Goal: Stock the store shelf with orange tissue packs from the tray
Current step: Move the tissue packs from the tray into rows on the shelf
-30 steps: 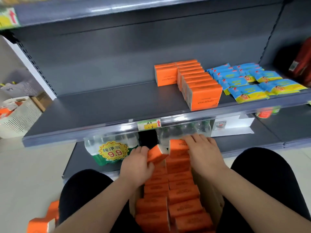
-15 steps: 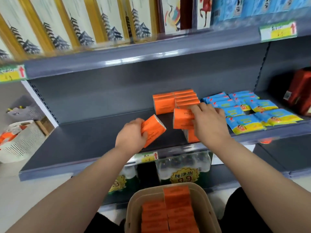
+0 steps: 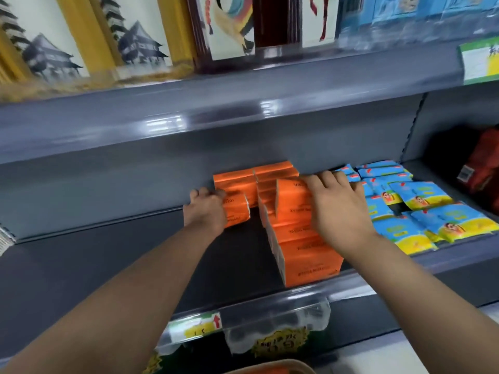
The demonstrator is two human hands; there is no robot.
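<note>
My left hand grips an orange tissue pack and holds it on the grey shelf, just in front of an orange pack standing at the back. My right hand holds a second orange pack on top of a row of orange packs that runs from the back to the shelf's front edge. Only the rim of the tray shows at the bottom, with orange inside.
Blue and yellow packets lie right of the orange row. A red package sits far right. The shelf above overhangs, carrying picture boxes. Bottled water packs stand on the shelf below, behind a price tag.
Both hands have lifted a pack each from the tray and moved deeper onto the shelf: the left to the back row, the right onto the orange row. The view has tilted upward.
</note>
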